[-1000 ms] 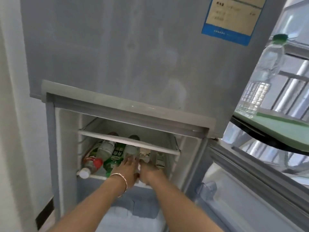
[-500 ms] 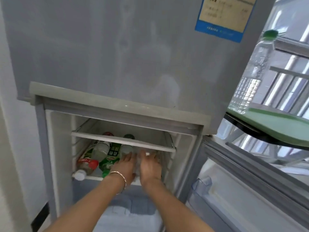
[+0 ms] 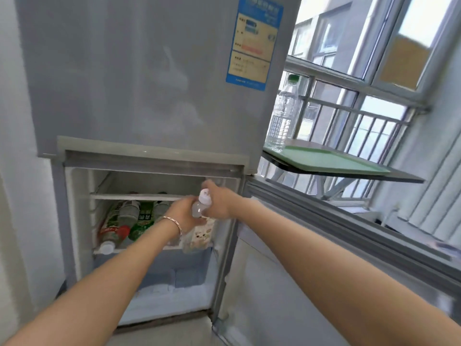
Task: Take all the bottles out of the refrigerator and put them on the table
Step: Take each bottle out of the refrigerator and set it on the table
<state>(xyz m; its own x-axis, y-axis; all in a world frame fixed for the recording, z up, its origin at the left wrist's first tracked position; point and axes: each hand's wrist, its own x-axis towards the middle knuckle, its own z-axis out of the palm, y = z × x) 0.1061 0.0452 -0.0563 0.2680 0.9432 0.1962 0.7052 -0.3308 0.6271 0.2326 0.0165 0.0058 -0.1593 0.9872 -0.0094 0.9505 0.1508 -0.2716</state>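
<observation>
The grey refrigerator (image 3: 149, 96) has its lower compartment open. On the shelf (image 3: 139, 196) level below lie several bottles: a red-labelled one with a white cap (image 3: 109, 233), a clear one (image 3: 128, 213) and a green-labelled one (image 3: 143, 221). A white-capped bottle with a beige label (image 3: 202, 204) is tilted cap-up at the compartment's right front. My left hand (image 3: 183, 216), with a bracelet on the wrist, grips its middle. My right hand (image 3: 220, 203) holds it by the neck. A tall clear bottle with a green cap (image 3: 284, 116) stands on the table (image 3: 389, 176) at the right.
The lower fridge door (image 3: 336, 258) stands open to the right, under the table. A green tray (image 3: 336, 161) lies on the table beside the tall bottle. Behind it are a window and railing (image 3: 361, 116). A white wall (image 3: 15, 171) borders the fridge on the left.
Both hands were flat on bottles deep on the shelf. They have closed on the white-capped bottle and lifted it up and out toward the right front. The view has tilted upward.
</observation>
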